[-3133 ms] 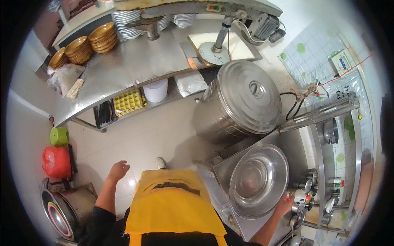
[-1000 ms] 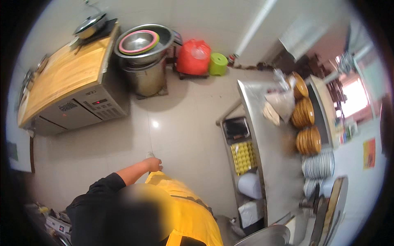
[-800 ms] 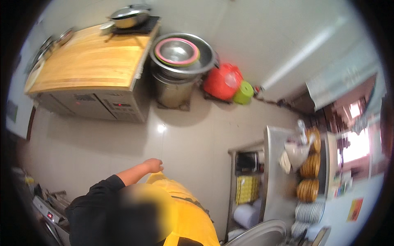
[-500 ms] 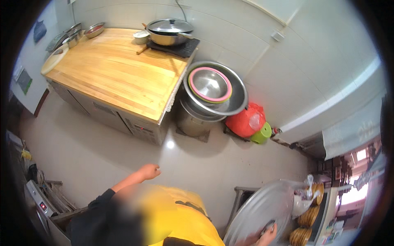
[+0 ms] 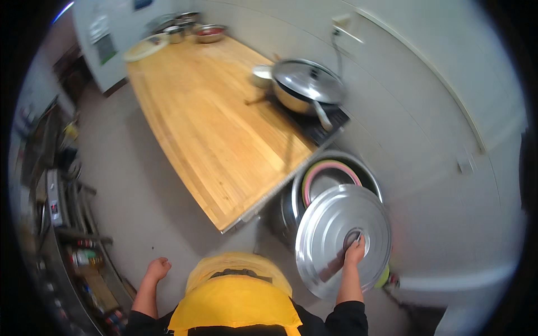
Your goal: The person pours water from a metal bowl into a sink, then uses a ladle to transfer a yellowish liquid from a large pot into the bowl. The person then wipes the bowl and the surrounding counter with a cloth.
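My right hand (image 5: 354, 252) is closed round the dark handle of a large round metal lid (image 5: 328, 224), holding it tilted at my right side. The lid covers part of a wide metal basin (image 5: 372, 168) and the pink-rimmed bowl (image 5: 344, 167) nested in it. At my left side, apart from everything, my left hand (image 5: 159, 269) hangs above the floor with its fingers curled in and nothing visible in them.
Ahead stands a wooden-topped counter (image 5: 207, 129). At its right end a lidded pan (image 5: 308, 84) sits on a black cooktop (image 5: 336, 123), beside a small white bowl (image 5: 261, 75). Metal bowls (image 5: 210, 33) and a round board (image 5: 147, 49) lie at the far end. Shelving (image 5: 89, 269) runs along the left.
My view has turned right to left toward the counter. The lid has come up from the lower right to beside the basin, in my right hand. My left hand remains low and curled.
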`<state>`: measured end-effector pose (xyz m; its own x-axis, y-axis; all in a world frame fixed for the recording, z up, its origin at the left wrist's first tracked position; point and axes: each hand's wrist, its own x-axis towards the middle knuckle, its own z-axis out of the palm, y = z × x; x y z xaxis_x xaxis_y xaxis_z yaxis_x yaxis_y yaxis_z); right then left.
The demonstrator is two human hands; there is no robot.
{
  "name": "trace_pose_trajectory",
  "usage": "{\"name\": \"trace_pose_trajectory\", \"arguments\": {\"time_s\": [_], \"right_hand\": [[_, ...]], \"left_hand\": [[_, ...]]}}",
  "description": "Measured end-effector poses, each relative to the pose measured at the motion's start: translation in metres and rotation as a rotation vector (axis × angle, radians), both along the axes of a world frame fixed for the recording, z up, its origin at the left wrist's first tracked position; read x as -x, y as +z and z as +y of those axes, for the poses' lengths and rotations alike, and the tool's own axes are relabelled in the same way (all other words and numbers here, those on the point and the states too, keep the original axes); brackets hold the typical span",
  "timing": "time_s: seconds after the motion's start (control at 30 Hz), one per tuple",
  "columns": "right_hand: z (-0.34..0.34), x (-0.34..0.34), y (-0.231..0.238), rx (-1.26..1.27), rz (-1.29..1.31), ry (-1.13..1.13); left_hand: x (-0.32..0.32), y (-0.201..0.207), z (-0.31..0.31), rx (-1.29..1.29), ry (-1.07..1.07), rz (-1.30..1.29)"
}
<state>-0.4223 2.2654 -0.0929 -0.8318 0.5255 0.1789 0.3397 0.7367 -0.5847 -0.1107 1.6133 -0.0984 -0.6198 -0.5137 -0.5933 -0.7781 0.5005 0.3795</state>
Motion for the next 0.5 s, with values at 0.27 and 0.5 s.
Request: {"name": "trace_pose_trajectory", "arguments": {"time_s": [0.27, 0.5], "right_hand": [[-0.017, 0.168, -0.055, -0.046, -0.15, 0.138], [-0.047, 0.172, -0.044, 0.99, -0.229, 0.466]], "left_hand": [[-0.075, 0.026, 0.109, 0.024, 0.336, -0.085], [-0.144, 0.036, 0.202, -0.026, 0.602, -0.15]]}}
